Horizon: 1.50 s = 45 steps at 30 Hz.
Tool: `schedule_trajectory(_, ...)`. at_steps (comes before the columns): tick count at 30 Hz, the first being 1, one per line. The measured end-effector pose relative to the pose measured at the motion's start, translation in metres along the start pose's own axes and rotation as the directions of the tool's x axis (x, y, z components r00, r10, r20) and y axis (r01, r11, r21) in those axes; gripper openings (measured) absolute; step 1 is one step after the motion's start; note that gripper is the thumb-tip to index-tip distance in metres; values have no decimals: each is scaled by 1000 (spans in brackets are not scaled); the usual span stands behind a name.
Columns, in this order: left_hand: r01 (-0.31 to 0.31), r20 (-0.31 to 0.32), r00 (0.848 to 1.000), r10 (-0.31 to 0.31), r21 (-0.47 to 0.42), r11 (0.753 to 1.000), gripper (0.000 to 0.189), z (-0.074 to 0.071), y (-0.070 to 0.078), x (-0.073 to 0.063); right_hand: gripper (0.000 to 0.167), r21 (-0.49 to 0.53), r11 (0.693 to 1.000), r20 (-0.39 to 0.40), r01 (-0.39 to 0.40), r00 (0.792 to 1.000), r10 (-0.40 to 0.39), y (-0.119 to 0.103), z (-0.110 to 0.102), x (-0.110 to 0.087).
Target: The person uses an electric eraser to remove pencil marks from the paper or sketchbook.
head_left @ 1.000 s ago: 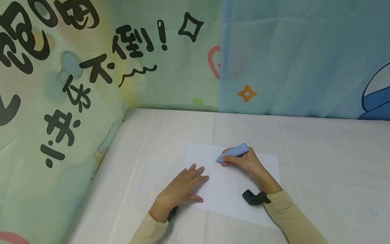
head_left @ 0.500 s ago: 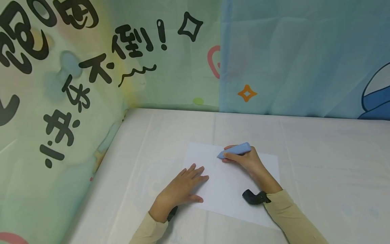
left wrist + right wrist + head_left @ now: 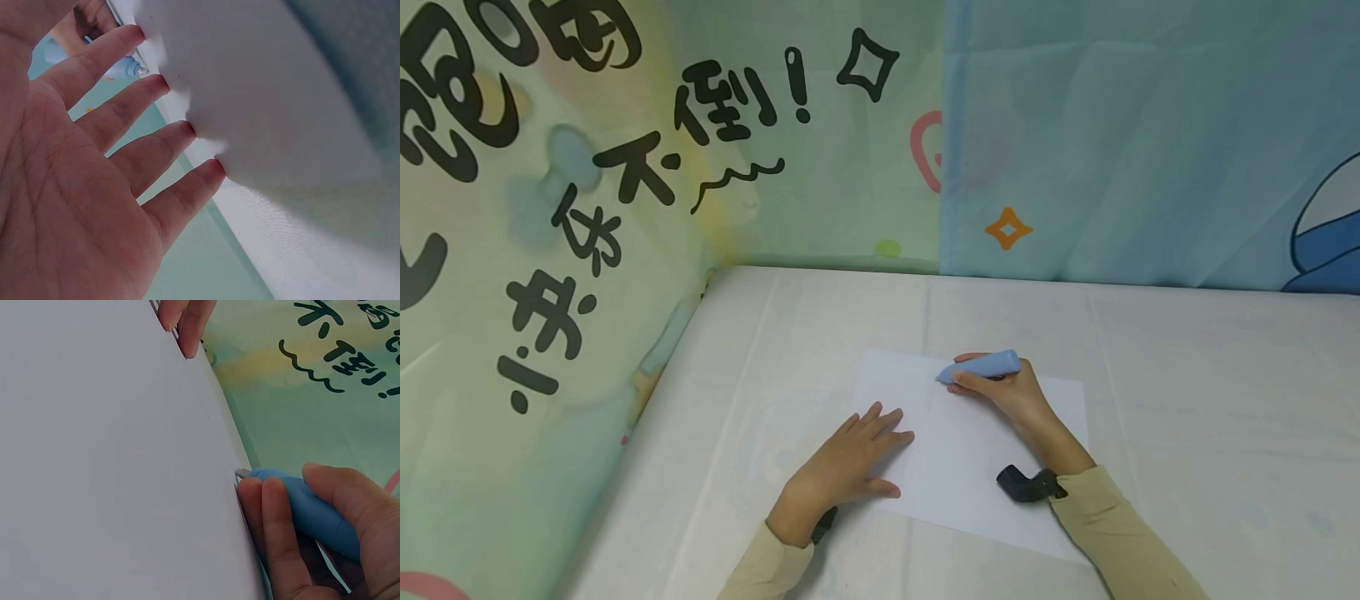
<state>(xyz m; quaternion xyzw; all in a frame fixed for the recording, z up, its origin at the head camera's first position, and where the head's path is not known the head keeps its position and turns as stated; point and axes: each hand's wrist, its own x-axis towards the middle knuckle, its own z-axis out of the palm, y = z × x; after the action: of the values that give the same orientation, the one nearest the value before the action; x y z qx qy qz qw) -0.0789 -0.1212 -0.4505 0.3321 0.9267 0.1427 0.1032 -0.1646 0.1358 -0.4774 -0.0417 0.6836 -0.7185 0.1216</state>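
Note:
My right hand (image 3: pixel 1017 400) grips a thick, light-blue pen (image 3: pixel 990 365) between thumb and fingers. In the right wrist view the pen (image 3: pixel 322 515) ends in a small grey tip right at the surface of the white paper (image 3: pixel 125 456). The tip stands over the far middle part of the sheet. My left hand (image 3: pixel 844 458) rests with fingers spread on the left side of the paper (image 3: pixel 955 475). Seen from the left wrist, its fingertips (image 3: pixel 215 169) press against the sheet. I see no clear line on the paper in the head view.
A white cloth (image 3: pixel 1210 417) covers the table. Printed curtains, one green with black characters (image 3: pixel 640 167) and one blue (image 3: pixel 1135 150), stand along the left and back edges. A black wrist device (image 3: pixel 1026 485) sits at the right cuff, over the paper.
My right hand has moved the pen a little away from me and slightly to the right across the paper. The left hand stays in place.

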Motion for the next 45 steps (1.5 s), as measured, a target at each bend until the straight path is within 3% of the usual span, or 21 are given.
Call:
schedule_trajectory(11, 19, 18, 1000, -19, -2, 1000, 69, -1, 0, 1, 41, -24, 1000, 23, 2, 1000, -1, -1, 0, 0)
schedule_trajectory(27, 21, 17, 1000, -21, -7, 1000, 69, -2, 0, 0, 42, 29, 998, 61, -47, 997, 45, -4, 3, 0)
schedule_trajectory(45, 24, 29, 999, -23, -13, 1000, 69, -2, 1, 1, 40, -41, 997, 129, -68, 989, 73, -6, 4, -2)
